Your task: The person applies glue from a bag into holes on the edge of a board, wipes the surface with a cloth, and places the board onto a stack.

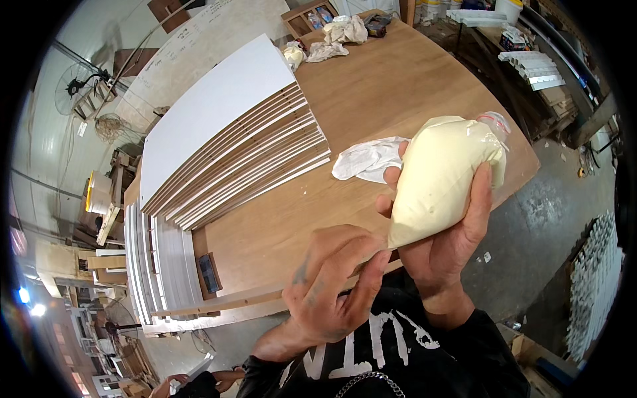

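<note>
A clear plastic bag filled with a pale yellow, soft-looking substance (438, 179) is held above the near right part of the wooden table. My right hand (448, 255) cradles it from below, palm up, with the thumb along its right side and fingers behind its left side. Its lower end tapers to a pointed corner. At that tip my left hand (335, 282) is closed, thumb and forefinger pinched together. The gathered top of the bag, with a reddish band, points to the far right. Behind the bag a white cloth (366, 159) lies crumpled on the table.
White-faced panels (219, 119) are stacked on the table's left (371, 86). A dark rectangular object (210, 273) lies near its front edge. Crumpled rags (345, 30) sit at the far end. Metal strips (594, 285) are piled at right. Another person's hands (174, 383) show lower left.
</note>
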`<action>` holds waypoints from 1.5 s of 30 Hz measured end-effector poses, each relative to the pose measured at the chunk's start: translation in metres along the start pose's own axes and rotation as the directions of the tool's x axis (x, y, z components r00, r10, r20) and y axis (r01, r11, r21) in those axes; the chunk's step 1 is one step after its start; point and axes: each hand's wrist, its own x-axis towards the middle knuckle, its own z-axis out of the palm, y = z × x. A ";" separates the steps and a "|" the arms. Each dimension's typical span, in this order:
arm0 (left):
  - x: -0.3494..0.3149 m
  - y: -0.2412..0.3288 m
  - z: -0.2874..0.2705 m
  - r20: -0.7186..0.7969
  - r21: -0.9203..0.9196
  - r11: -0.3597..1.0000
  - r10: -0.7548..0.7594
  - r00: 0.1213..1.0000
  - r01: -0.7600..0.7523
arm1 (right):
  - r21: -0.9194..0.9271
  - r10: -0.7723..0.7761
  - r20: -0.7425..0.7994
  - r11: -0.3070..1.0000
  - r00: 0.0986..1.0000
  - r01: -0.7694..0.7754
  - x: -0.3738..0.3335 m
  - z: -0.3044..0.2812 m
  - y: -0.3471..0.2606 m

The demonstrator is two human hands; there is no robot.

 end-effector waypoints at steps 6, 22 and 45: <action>0.002 -0.001 0.006 -0.018 0.099 0.983 0.156 0.988 -0.154 | -0.024 -0.023 -0.012 0.999 1.000 0.023 -0.003 0.002 -0.002; 0.006 -0.010 -0.002 0.060 0.248 0.925 0.280 0.958 -0.286 | -0.025 0.026 -0.050 0.999 0.998 -0.028 -0.013 0.001 -0.002; -0.010 0.016 -0.001 0.309 -0.338 0.804 -0.396 0.865 0.489 | 0.006 0.013 -0.044 1.000 0.999 -0.013 -0.015 -0.005 -0.011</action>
